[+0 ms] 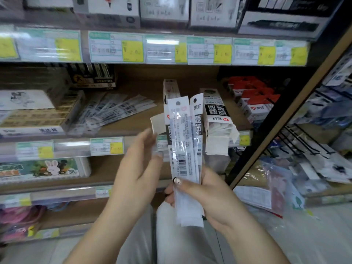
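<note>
**Holding refill packets before a stationery shelf**

Grips a bundle of slim refill packets (183, 141) in the right hand (207, 197), with the thumb pressed across the front just below the barcode and the fingers curled round behind. Holds the bundle upright, fanned slightly at the top into two hang-tabs. Leaves most of its length standing above the fist and a short clear end projecting below the palm.

Presents the left hand (137, 168) just to the left of the bundle, fingers straight and loosely spread, palm turned toward the packets, with nothing in it. Brings the fingertips close to the packets' left edge. Too blurred there to tell whether touching or just apart.

Places the packets between the two hands in height: above the right palm, level with the left fingertips, in front of the wooden shelf (133, 122).

Shows behind, just right of the bundle, an open white box (217, 119) with black lettering, its flap hanging over the shelf edge. Shows similar loose packets (114, 111) fanned flat on the shelf to the left, and red-topped boxes (253, 96) in a row further right. Shows yellow-and-green price labels (116, 148) along the shelf fronts, and a rabbit-print box (47, 168) one shelf lower, at left.
</note>
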`<act>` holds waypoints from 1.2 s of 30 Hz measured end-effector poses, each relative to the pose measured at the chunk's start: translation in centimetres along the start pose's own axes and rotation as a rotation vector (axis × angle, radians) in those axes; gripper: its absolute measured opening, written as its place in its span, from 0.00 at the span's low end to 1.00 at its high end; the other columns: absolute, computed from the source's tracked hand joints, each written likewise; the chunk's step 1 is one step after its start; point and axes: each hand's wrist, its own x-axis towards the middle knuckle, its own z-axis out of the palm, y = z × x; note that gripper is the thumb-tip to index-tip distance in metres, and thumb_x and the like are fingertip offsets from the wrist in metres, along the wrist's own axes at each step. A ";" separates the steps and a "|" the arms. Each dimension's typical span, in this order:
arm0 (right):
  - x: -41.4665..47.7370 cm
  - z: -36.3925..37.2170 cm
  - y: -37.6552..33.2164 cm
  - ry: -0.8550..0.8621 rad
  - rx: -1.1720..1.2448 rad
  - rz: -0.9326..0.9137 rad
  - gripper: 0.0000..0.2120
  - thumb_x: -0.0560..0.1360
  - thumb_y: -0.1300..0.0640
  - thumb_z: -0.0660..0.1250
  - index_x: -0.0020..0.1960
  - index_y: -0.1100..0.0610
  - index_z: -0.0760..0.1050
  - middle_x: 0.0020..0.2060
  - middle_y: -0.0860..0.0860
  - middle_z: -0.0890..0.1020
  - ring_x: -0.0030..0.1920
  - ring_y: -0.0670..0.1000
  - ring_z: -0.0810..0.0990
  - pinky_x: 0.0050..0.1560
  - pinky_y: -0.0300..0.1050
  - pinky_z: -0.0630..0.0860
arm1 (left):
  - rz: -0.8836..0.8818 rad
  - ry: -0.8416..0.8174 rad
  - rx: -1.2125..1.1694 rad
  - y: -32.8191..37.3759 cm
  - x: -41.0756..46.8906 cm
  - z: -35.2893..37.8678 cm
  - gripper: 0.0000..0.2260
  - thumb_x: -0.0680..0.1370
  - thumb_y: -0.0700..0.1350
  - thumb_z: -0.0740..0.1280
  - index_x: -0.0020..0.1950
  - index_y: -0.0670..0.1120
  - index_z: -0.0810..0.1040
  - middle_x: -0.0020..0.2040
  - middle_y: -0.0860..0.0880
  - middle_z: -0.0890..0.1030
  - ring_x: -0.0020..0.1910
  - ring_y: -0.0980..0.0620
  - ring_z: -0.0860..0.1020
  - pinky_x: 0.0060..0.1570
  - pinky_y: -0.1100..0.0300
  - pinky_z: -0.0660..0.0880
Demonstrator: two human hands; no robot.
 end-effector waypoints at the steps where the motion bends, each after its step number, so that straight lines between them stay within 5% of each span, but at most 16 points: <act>1: 0.1 0.1 0.2 -0.001 0.011 -0.010 0.09 0.76 0.69 0.63 0.46 0.57 0.77 0.33 0.56 0.82 0.32 0.52 0.81 0.36 0.45 0.79 | -0.102 -0.056 -0.187 -0.1 -0.3 0.7 0.17 0.73 0.48 0.60 0.61 0.51 0.73 0.52 0.55 0.80 0.46 0.61 0.80 0.44 0.66 0.76; 3: 0.3 0.5 0.7 0.004 0.024 -0.033 0.10 0.75 0.68 0.64 0.46 0.55 0.79 0.37 0.57 0.82 0.35 0.53 0.81 0.37 0.45 0.79 | -0.176 -0.076 -0.356 -0.3 -0.7 1.8 0.08 0.74 0.46 0.63 0.51 0.48 0.78 0.34 0.54 0.79 0.24 0.57 0.73 0.23 0.65 0.69; 9: 0.4 1.3 1.3 0.026 -0.003 -0.110 0.09 0.72 0.57 0.63 0.48 0.48 0.80 0.38 0.54 0.80 0.36 0.50 0.79 0.37 0.42 0.77 | -0.206 0.045 -0.381 -0.2 -0.6 2.2 0.11 0.79 0.37 0.60 0.38 0.45 0.76 0.21 0.49 0.71 0.14 0.51 0.63 0.16 0.66 0.62; 12: 0.4 1.4 1.6 0.020 0.058 -0.110 0.09 0.71 0.53 0.64 0.48 0.45 0.81 0.38 0.53 0.82 0.37 0.53 0.80 0.40 0.49 0.78 | -0.296 0.067 -0.516 0.1 -0.6 2.0 0.11 0.80 0.38 0.59 0.37 0.44 0.71 0.20 0.50 0.68 0.13 0.54 0.61 0.17 0.70 0.60; 15: 0.8 1.5 2.1 0.110 0.059 -0.108 0.11 0.68 0.52 0.67 0.48 0.42 0.83 0.46 0.48 0.85 0.50 0.51 0.82 0.58 0.54 0.75 | -0.340 0.144 -0.567 0.1 -0.8 2.0 0.13 0.80 0.39 0.59 0.35 0.47 0.70 0.21 0.51 0.71 0.15 0.57 0.63 0.17 0.70 0.59; 19: 1.0 1.9 2.1 0.212 0.023 -0.136 0.12 0.68 0.53 0.64 0.45 0.38 0.82 0.47 0.46 0.85 0.53 0.49 0.82 0.62 0.56 0.74 | -0.273 0.262 -0.489 -0.2 -0.6 1.9 0.11 0.79 0.38 0.60 0.38 0.46 0.71 0.27 0.51 0.77 0.24 0.57 0.73 0.23 0.66 0.68; 23: 1.2 1.4 2.0 0.298 0.027 -0.162 0.13 0.68 0.54 0.65 0.50 0.43 0.81 0.49 0.47 0.85 0.53 0.50 0.82 0.60 0.56 0.76 | -0.289 0.311 -0.524 -0.4 -0.3 1.5 0.13 0.80 0.41 0.60 0.36 0.51 0.73 0.41 0.38 0.83 0.41 0.39 0.82 0.41 0.42 0.77; 25: 1.1 1.1 1.4 0.302 0.038 -0.185 0.12 0.72 0.60 0.66 0.56 0.53 0.78 0.45 0.49 0.85 0.48 0.47 0.83 0.49 0.44 0.79 | -0.293 0.347 -0.528 -0.2 -0.2 1.2 0.11 0.79 0.43 0.61 0.37 0.51 0.73 0.42 0.37 0.82 0.44 0.35 0.81 0.47 0.35 0.76; 27: 1.0 1.0 0.7 0.289 0.048 -0.201 0.08 0.76 0.67 0.62 0.55 0.63 0.74 0.33 0.50 0.84 0.33 0.45 0.82 0.34 0.35 0.76 | -0.270 0.369 -0.488 -0.3 -0.2 0.9 0.08 0.77 0.45 0.62 0.38 0.51 0.72 0.40 0.40 0.81 0.42 0.36 0.80 0.47 0.37 0.77; 29: 1.1 1.1 0.6 0.295 0.033 -0.213 0.12 0.72 0.64 0.62 0.56 0.65 0.72 0.31 0.52 0.79 0.27 0.48 0.75 0.29 0.36 0.72 | -0.245 0.370 -0.449 -0.5 -0.1 0.8 0.09 0.77 0.44 0.63 0.37 0.53 0.71 0.36 0.45 0.77 0.34 0.44 0.76 0.41 0.46 0.73; 33: 1.4 1.4 1.4 0.337 -0.132 -0.251 0.15 0.67 0.56 0.61 0.51 0.42 0.76 0.40 0.46 0.81 0.37 0.44 0.78 0.40 0.39 0.73 | -0.229 0.263 -0.449 -0.7 -0.3 1.5 0.09 0.71 0.43 0.60 0.34 0.57 0.68 0.37 0.47 0.74 0.36 0.49 0.71 0.41 0.51 0.68; 36: 1.2 2.2 1.6 0.319 -0.288 -0.315 0.12 0.69 0.52 0.61 0.51 0.43 0.73 0.45 0.40 0.81 0.46 0.39 0.79 0.49 0.35 0.73 | -0.154 0.272 -0.365 -1.0 -0.4 2.3 0.13 0.75 0.40 0.62 0.37 0.57 0.68 0.31 0.55 0.75 0.32 0.57 0.73 0.36 0.63 0.70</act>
